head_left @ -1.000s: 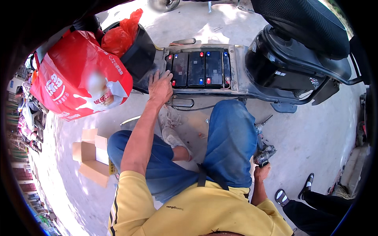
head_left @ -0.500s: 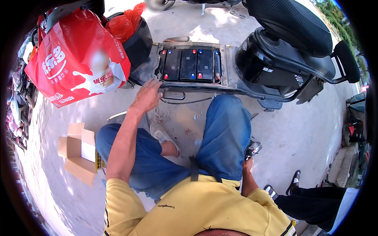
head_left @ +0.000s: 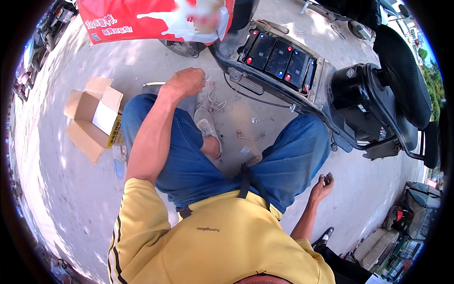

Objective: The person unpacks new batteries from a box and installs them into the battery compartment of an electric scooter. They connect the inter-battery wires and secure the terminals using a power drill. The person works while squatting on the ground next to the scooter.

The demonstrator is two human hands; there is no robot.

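My left hand (head_left: 188, 81) is closed above the ground, beyond my left knee and away from the scooter. Whatever its curled fingers may hold is hidden. Loose short wires (head_left: 216, 105) with reddish ends lie near it, beside my shoe. Out to the right of my right knee, my right hand (head_left: 323, 186) has its fingers parted and nothing in them. An electric scooter (head_left: 326, 102) stands ahead of me, its floor compartment uncovered. Black batteries (head_left: 280, 59) with red and blue terminals sit side by side in that compartment.
On the left stands an open cardboard box (head_left: 90, 123) with a white sheet inside. A large red bag (head_left: 127, 23) hangs at the scooter's front. Small hardware (head_left: 255, 120) and another wire (head_left: 248, 138) lie between my feet. Another person's shoe (head_left: 326, 235) shows at lower right.
My left hand has left the scooter's footboard edge and closed. My right hand no longer holds the dark-and-silver object and has opened. The view has turned, shifting the scooter rightward.
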